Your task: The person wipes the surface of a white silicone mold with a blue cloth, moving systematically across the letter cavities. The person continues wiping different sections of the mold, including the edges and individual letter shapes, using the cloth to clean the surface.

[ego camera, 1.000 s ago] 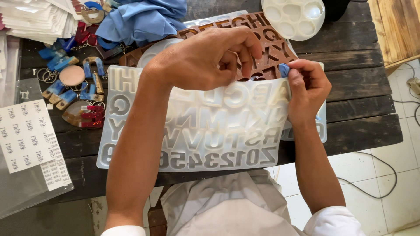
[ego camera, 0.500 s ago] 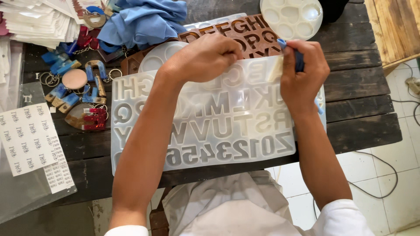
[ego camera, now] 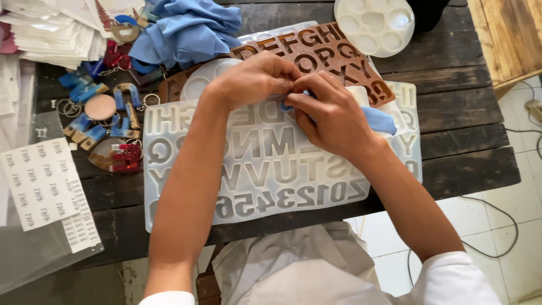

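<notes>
— Moulds on the dark wooden table (ego camera: 463,113)?
— Three: one translucent letter mould (ego camera: 271,169) lying flat at the near edge, one brown letter mould (ego camera: 322,48) behind, one round white palette mould (ego camera: 375,22) at the far edge.
— Hands?
— Two, meeting over the translucent mould's top row. Left hand (ego camera: 254,79) arched, fingers pressed together on a small blue piece (ego camera: 289,105); right hand (ego camera: 333,116) knuckles up, pinching the same piece.
— Textures?
— Rubbery, glossy silicone; crumpled blue cloth (ego camera: 186,28); keyrings (ego camera: 107,124) to the left.
</notes>
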